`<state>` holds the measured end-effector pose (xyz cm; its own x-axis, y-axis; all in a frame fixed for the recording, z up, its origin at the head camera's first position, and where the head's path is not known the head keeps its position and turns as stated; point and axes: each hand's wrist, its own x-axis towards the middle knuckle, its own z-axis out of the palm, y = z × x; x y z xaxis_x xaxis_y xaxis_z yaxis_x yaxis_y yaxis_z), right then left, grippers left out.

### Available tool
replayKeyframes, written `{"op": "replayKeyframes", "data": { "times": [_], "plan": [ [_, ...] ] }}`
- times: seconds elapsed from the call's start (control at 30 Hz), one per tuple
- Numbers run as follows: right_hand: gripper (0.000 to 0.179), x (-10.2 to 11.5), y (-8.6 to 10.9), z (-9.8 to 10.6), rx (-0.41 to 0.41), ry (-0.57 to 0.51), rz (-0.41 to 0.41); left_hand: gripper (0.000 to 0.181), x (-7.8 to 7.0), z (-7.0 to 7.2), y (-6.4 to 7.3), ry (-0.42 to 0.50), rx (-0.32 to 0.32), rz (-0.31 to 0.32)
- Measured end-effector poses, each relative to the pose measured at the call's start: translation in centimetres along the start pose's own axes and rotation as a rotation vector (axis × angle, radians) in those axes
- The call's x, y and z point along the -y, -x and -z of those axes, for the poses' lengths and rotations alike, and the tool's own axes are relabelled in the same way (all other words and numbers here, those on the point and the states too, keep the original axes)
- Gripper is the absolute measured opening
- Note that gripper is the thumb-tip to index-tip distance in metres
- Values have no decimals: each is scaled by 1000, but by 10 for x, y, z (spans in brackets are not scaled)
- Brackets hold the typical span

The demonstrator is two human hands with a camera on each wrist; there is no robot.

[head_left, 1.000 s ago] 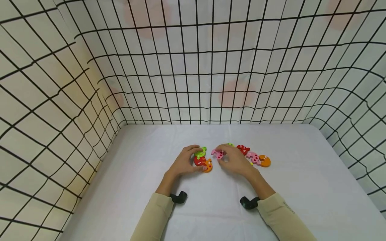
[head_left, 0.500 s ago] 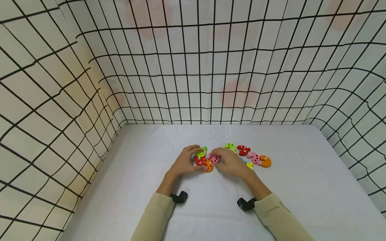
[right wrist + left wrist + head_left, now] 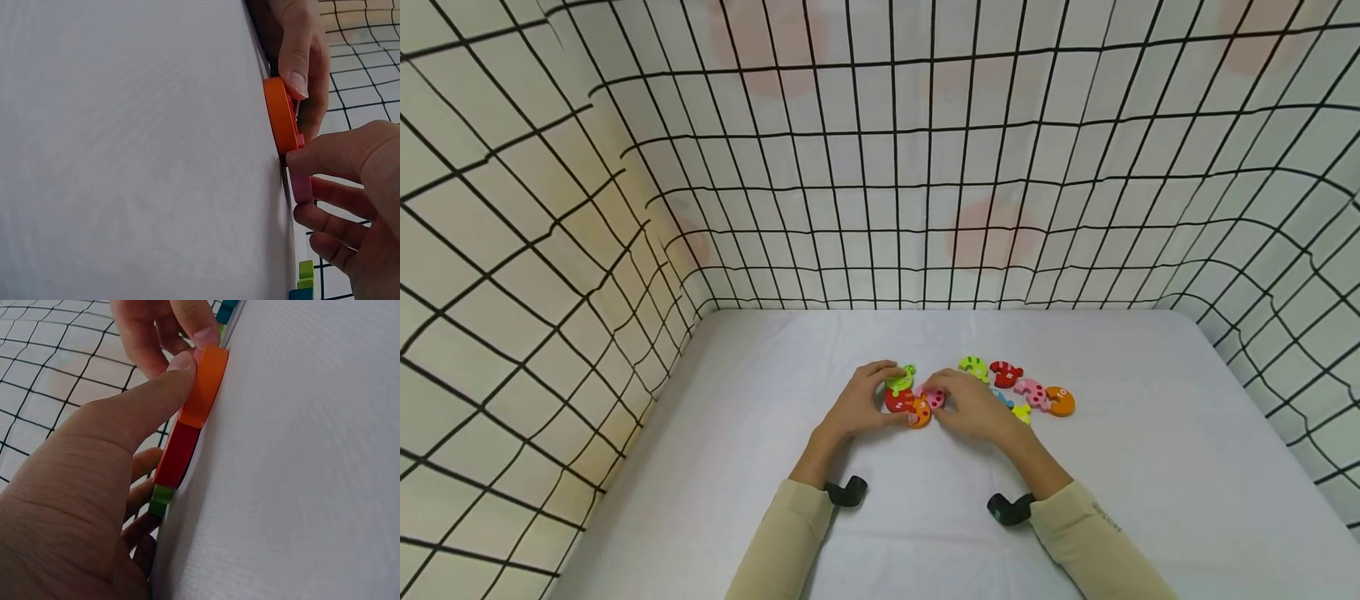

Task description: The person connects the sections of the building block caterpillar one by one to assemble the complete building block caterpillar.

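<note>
My left hand [image 3: 856, 406] holds a short chain of flat, coloured number puzzle pieces on the white table. The chain has a green piece [image 3: 900, 381], a red piece [image 3: 897, 402] marked 2 and an orange piece [image 3: 919, 414] marked 3. In the left wrist view the thumb lies on the orange piece [image 3: 209, 387], with the other fingers behind the red and green ones. My right hand [image 3: 976, 407] pinches a pink spotted piece [image 3: 936, 397] between thumb and fingers. In the right wrist view that pink piece [image 3: 301, 186] meets the orange piece's side; how well they interlock is hidden.
Right of the hands lie more pieces: a striped green one [image 3: 973, 367], a red one [image 3: 1006, 374], another pink one [image 3: 1032, 392], an orange one [image 3: 1060, 402] marked 10, and yellow [image 3: 1021, 412] and blue ones. Black grid netting [image 3: 895, 225] encloses the white table [image 3: 760, 350].
My right hand has moved left with the pink piece, bringing it against the orange piece, and has uncovered pieces on the right. The left hand has stayed almost still.
</note>
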<state>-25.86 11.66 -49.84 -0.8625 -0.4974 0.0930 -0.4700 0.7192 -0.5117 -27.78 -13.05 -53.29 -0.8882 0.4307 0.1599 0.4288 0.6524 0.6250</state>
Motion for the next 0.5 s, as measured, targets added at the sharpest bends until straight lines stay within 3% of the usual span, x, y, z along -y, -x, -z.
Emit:
{"op": "replayKeyframes", "data": {
  "times": [0.27,0.5],
  "plan": [
    [36,1,2,0,10,10,-17,75,-6,2,1,-16,21,-45],
    [40,-2,4,5,15,-56,-38,72,-8,3,2,-40,23,-59]
  ]
}}
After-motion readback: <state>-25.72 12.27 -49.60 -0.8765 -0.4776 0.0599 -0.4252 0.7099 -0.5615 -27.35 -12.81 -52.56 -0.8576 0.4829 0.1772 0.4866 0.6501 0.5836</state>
